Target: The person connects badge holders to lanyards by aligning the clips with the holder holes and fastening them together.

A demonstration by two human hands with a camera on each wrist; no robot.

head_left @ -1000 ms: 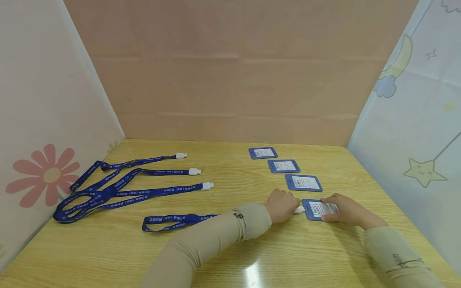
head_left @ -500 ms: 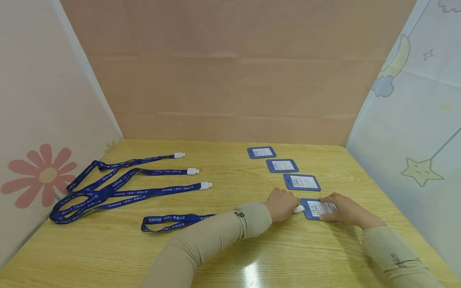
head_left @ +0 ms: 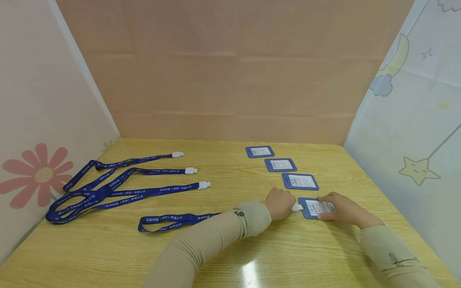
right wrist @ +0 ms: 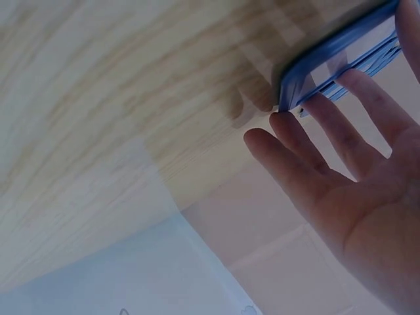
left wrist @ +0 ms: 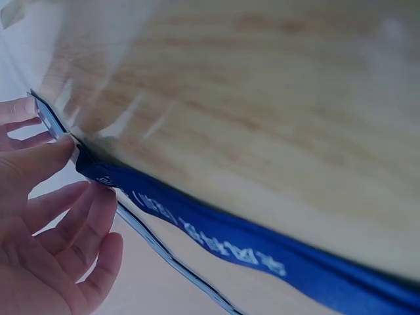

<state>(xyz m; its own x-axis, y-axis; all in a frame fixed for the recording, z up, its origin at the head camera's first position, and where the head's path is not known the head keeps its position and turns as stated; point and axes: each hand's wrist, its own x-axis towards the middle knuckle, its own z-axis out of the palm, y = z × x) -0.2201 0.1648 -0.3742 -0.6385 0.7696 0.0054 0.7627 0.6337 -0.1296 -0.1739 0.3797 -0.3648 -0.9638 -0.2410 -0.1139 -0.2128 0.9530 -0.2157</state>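
Note:
My left hand (head_left: 279,204) pinches the end of a blue lanyard (head_left: 163,222) with white lettering, just behind its white plastic clip (head_left: 297,207). That clip reaches the slotted end of a blue ID card holder (head_left: 310,208); whether it is hooked through the slot I cannot tell. My right hand (head_left: 342,209) holds the holder by its long edges, thumb on the near side and fingers on the far side. In the left wrist view, thumb and fingers squeeze the lanyard strap (left wrist: 210,233). Fingers touch the holder's blue edge (right wrist: 321,54) in the right wrist view.
Three more blue card holders (head_left: 300,181) lie in a slanting row behind my hands. Three blue lanyards (head_left: 97,195) with white clips (head_left: 204,185) overlap at the left of the wooden table (head_left: 230,248). Upright panels enclose the back and both sides.
The head view has shifted slightly, so everything sits a little further left. Both hands keep their holds on the lanyard and card holder, with little visible movement between them.

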